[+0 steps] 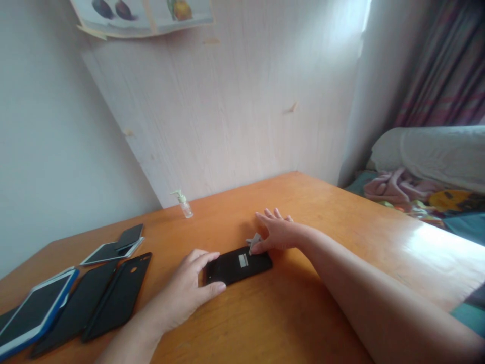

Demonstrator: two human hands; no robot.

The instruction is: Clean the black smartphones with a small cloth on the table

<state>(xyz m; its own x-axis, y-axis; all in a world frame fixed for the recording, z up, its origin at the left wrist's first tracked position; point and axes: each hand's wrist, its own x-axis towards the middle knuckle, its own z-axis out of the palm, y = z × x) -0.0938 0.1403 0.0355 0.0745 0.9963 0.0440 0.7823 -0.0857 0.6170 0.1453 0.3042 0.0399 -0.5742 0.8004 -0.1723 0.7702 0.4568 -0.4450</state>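
Note:
A black phone [227,268] lies flat on the wooden table, with a small pale rectangle, a label or a reflection, on its upper face. My left hand [193,280] grips its left end, thumb on the near edge and fingers at the far edge. Over the phone's right end, my right hand [278,232] pinches a crumpled whitish tissue [254,241] under the thumb and touches the phone with it. The other fingers of that hand stretch out above the table beyond the phone.
A clear pump bottle [185,207] stands near the wall. At left lie a blue-edged tablet [40,308], a black open cover [123,293] and a white-edged device [102,252] with a dark phone [131,235] on it. The table [322,202] ends at right beside heaped fabric [394,187].

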